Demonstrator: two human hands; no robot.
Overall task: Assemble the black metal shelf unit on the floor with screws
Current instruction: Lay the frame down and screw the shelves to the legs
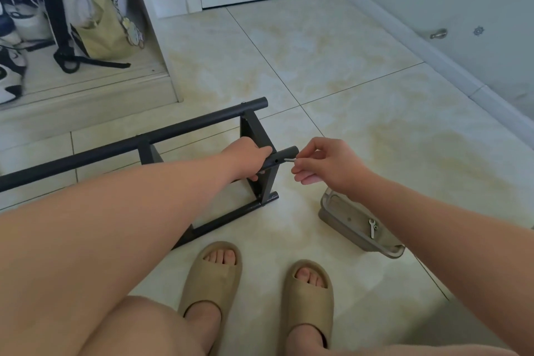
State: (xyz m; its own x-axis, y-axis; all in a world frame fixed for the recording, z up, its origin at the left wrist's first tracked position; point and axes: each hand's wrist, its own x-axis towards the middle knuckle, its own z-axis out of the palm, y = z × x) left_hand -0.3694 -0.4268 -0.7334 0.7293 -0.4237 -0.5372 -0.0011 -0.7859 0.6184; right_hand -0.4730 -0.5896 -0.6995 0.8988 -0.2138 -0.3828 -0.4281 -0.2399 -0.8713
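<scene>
Black metal frame lies on the tile floor right in front of my feet, so it's maybe partway there, definitely not done. What looks joined already: a long back rail, at least two flat cross plates and a lower front rail all seem to hang together. My left arm hides a good chunk of the near side, so I can't say how many joints are actually screwed.

Current step is the short top tube. Left hand has its fingers curled round the tube just behind the end, holding it steady against the plate. Right hand is pinching a small silver screw between thumb and fingertips, tip pointed at the hole in the side of the tube. It's close to the hole but doesn't look seated yet. Honestly it's tiny, so it could be a little key rather than a screw.

Plastic tub sits on the floor just right of the frame, with a small wrench and what may be one more fastener inside.

My guess at what's left: get this one threaded, snug it up with the wrench, then do the far ends. No shelf surfaces anywhere in view, so I'd say there's plenty to go.
</scene>
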